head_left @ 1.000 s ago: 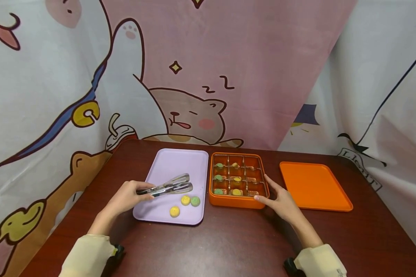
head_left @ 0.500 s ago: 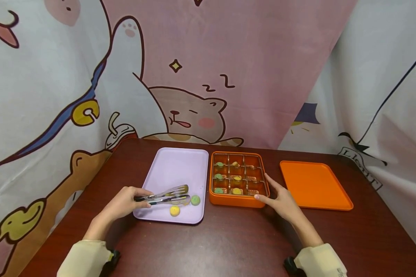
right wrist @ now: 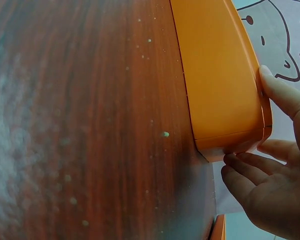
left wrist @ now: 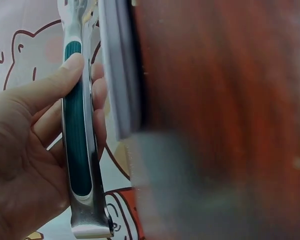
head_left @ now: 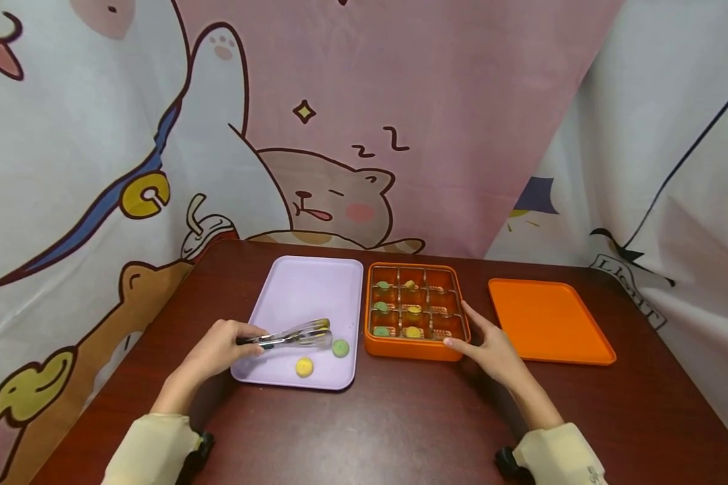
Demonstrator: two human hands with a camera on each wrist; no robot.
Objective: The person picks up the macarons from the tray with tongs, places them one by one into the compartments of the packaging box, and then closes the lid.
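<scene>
My left hand [head_left: 218, 347] grips metal serving tongs [head_left: 282, 339] with dark green handle inlays [left wrist: 78, 125], thumb on one arm and fingers on the other. The tongs' looped ends are low over the lilac tray [head_left: 312, 283], with a yellow round cookie between them, mostly hidden. Beside them on the tray lie a green round cookie [head_left: 340, 348] and another yellow cookie [head_left: 304, 367]. My right hand [head_left: 488, 343] holds the near right corner of an orange divided box [head_left: 412, 349], its thumb [right wrist: 272, 85] on the rim and fingers against the side.
Inside the box, green cookies [head_left: 381, 331] sit in the left column and yellow ones [head_left: 412, 332] in the middle column. A flat orange tray [head_left: 549, 320] lies to the right. A printed curtain [head_left: 449, 135] hangs behind the brown table [head_left: 364, 431].
The tongs have come down toward the tray, and their ends have drawn together around the yellow cookie beside the green one. My right hand keeps its place on the box.
</scene>
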